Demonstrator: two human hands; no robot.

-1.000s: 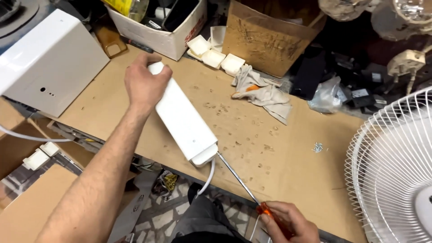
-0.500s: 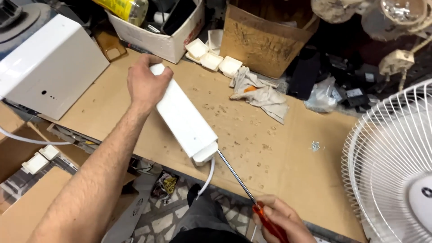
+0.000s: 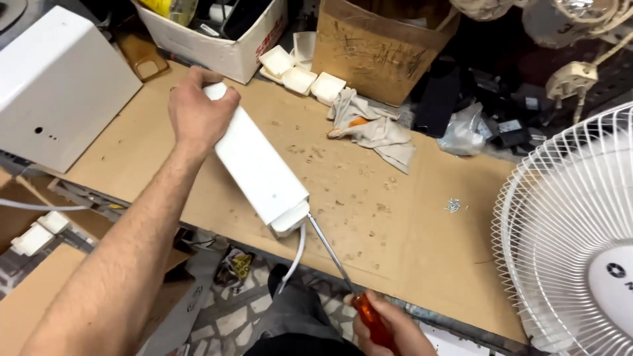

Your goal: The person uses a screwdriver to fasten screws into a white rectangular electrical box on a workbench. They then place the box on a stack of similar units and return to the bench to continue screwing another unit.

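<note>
Cluttered workbench (image 3: 422,224), left hand (image 3: 194,115) gripping white box (image 3: 257,165), right hand (image 3: 386,326) gripping screwdriver (image 3: 343,277), cardboard carton (image 3: 376,53) behind

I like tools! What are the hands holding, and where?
The left hand grips the far end of the white box. The right hand holds the screwdriver by its orange handle.
</note>
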